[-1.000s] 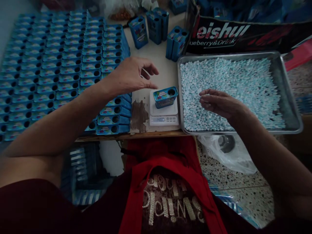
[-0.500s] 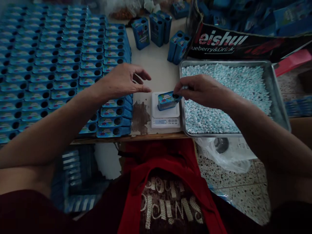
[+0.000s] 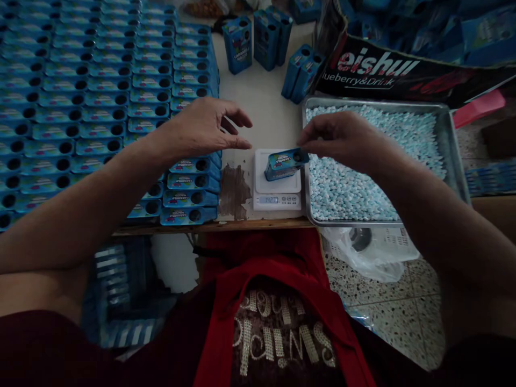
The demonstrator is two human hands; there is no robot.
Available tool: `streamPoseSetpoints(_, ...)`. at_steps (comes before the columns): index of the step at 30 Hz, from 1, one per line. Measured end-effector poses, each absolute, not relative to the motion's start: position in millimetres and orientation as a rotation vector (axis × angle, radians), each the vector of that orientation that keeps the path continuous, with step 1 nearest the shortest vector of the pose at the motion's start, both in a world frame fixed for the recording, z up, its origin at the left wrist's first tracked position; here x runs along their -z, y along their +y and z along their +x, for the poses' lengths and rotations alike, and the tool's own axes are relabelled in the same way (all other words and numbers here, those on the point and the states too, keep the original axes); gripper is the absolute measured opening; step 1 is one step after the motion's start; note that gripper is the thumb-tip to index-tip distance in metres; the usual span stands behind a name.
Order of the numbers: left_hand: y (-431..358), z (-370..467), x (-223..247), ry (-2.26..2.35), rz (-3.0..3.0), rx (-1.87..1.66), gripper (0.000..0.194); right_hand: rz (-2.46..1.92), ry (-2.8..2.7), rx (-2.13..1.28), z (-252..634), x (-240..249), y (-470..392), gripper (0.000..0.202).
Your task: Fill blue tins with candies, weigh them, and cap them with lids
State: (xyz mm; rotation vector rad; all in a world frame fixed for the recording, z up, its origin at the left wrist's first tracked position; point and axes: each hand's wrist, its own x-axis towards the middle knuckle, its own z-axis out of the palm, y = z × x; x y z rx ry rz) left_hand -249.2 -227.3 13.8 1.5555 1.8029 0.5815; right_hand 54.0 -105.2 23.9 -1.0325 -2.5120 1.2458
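Observation:
A small blue box (image 3: 281, 165) with a round dark hole in its top stands on the white digital scale (image 3: 278, 189), whose display shows digits. My right hand (image 3: 336, 138) is over the left edge of the tray, just above the box's hole end, fingertips bent together; anything between them is too small to tell. My left hand (image 3: 213, 124) hangs left of the scale with fingers apart and nothing in them. Pale blue and white candies (image 3: 342, 193) fill the metal tray (image 3: 457, 161) on the right.
Rows of blue boxes (image 3: 100, 129) cover the left side. Several more blue boxes (image 3: 237, 45) stand behind the scale. A black carton (image 3: 374, 70) with blue boxes inside is at the back right, and a red object (image 3: 479, 107) lies beside the tray.
My right hand has lifted slightly off the box's hole end. The scale's digits have changed. The camera view has shifted a little; my left hand keeps its pose.

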Motion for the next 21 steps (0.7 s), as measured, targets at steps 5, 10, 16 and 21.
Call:
streamPoseSetpoints(5,-237,-246,-26,1.78,1.536,-0.524,0.076,-1.405,-1.642,-1.757,78,-21,-95,0.031)
streamPoseSetpoints(10,-230,-241,-22,1.774,1.536,-0.494,0.079,-1.574,-1.364,-1.814,105,-18,-95,0.039)
streamPoseSetpoints(16,-216,-227,-23,1.722,1.607,-0.481,0.077,-1.221,-1.829,-1.86,94,-18,-105,0.007)
streamPoseSetpoints(21,-221,-221,-30,1.635,1.653,-0.344,0.094,-1.0,-2.133,-1.725,73,-16,-107,0.027)
